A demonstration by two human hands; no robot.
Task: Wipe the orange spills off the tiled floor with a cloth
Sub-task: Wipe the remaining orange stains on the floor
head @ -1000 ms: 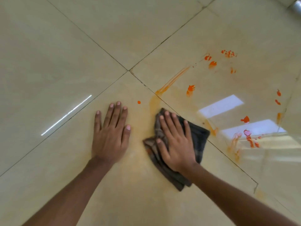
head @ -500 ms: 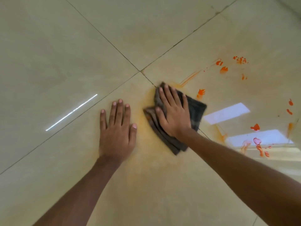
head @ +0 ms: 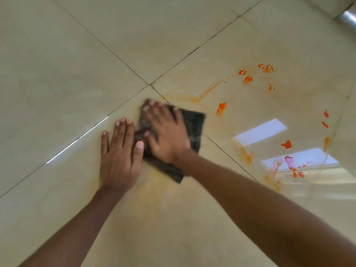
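My right hand (head: 167, 133) lies flat, fingers spread, pressing a dark grey folded cloth (head: 194, 124) onto the beige tiled floor (head: 77, 54), just below where four tiles meet; the hand is motion-blurred. My left hand (head: 119, 153) rests palm down on the floor, empty, its thumb touching the cloth's left edge. Orange spills lie to the right: a blot (head: 221, 107), a streak (head: 210, 90), spots further back (head: 266, 68), and drops (head: 287, 144) near the right. A pale orange smear (head: 181, 97) surrounds the cloth.
Dark grout lines (head: 119, 58) cross the floor. Bright window reflections (head: 260, 132) shine on the tile at the right. A shiny metal object (head: 349, 16) sits in the top right corner.
My right hand has slid the cloth left and towards me, up against my left hand. The view has shifted slightly; the left hand stays planted.
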